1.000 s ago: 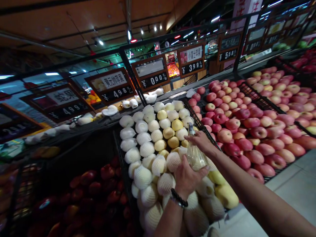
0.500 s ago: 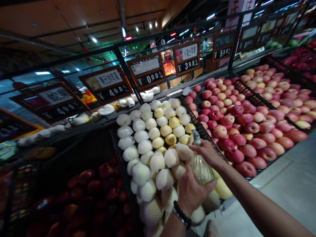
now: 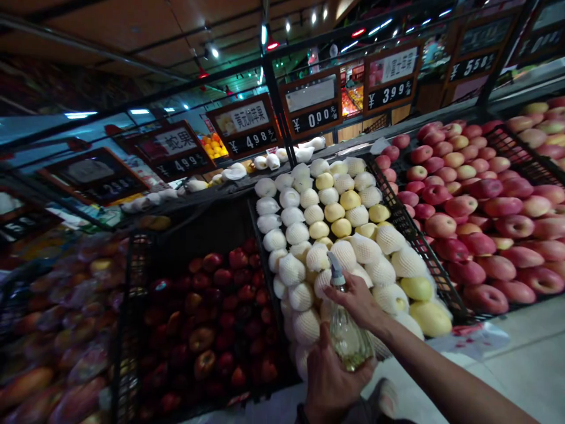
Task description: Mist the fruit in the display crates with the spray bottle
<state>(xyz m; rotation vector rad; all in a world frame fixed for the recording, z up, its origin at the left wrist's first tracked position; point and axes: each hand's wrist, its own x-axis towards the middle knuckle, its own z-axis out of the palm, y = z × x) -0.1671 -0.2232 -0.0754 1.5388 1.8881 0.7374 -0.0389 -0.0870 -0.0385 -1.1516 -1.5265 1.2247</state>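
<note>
A clear spray bottle [image 3: 348, 338] with a grey trigger head [image 3: 336, 272] is held upright, slightly tilted, between both hands, with some liquid near its bottom. My right hand [image 3: 358, 299] grips it by the neck, just under the head. From below and the left, my left hand [image 3: 333, 374] is closed around the base. Right behind the bottle lie pale yellow apples, many in white foam nets [image 3: 304, 296], filling a black crate. Several bare yellow apples [image 3: 350, 200] sit among the netted ones.
To the left, a dark crate holds deep red apples [image 3: 205, 364]; farther left are bagged fruits [image 3: 83, 294]. Pink-red apples [image 3: 477, 244] fill the crate on the right. Price signs [image 3: 247, 125] hang from a rail at the back. Tiled floor [image 3: 529, 353] shows at lower right.
The view has swung left, so the crates appear farther right. Both hands have moved the spray bottle left and toward me, off the front right of the netted apples.
</note>
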